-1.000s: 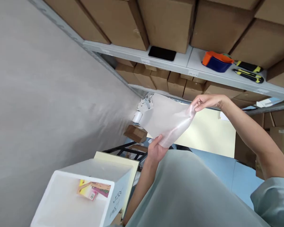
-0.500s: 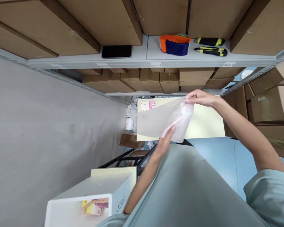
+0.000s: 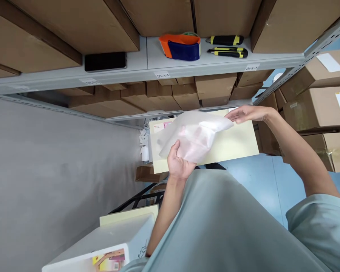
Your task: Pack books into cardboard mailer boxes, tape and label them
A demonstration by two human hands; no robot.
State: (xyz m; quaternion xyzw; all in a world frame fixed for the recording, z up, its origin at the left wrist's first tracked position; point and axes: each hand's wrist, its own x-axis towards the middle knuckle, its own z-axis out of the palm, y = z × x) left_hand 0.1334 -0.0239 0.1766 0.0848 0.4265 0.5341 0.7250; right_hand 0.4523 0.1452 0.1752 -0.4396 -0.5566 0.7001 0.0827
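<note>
A frosted, see-through plastic bag (image 3: 197, 134) is stretched between both my hands over a pale yellow table top (image 3: 238, 141). My left hand (image 3: 177, 164) grips the bag's lower edge, with its fingers seemingly pushed inside and showing faintly through the film. My right hand (image 3: 246, 113) pinches the bag's upper right corner. A small pink-printed card (image 3: 163, 125) lies on the table's far left, partly covered by the bag.
A grey metal shelf (image 3: 147, 70) carries cardboard boxes, a black phone (image 3: 105, 61), an orange-and-blue tape dispenser (image 3: 180, 47) and two yellow-black utility knives (image 3: 226, 46). A white foam box (image 3: 110, 245) holding a coloured packet stands at the lower left. More boxes (image 3: 317, 94) are stacked at the right.
The view has swung right along the shelf. My left hand has shifted from the bag's bottom corner to gripping its lower edge with fingers seemingly inside; the bag now lies lower over the table.
</note>
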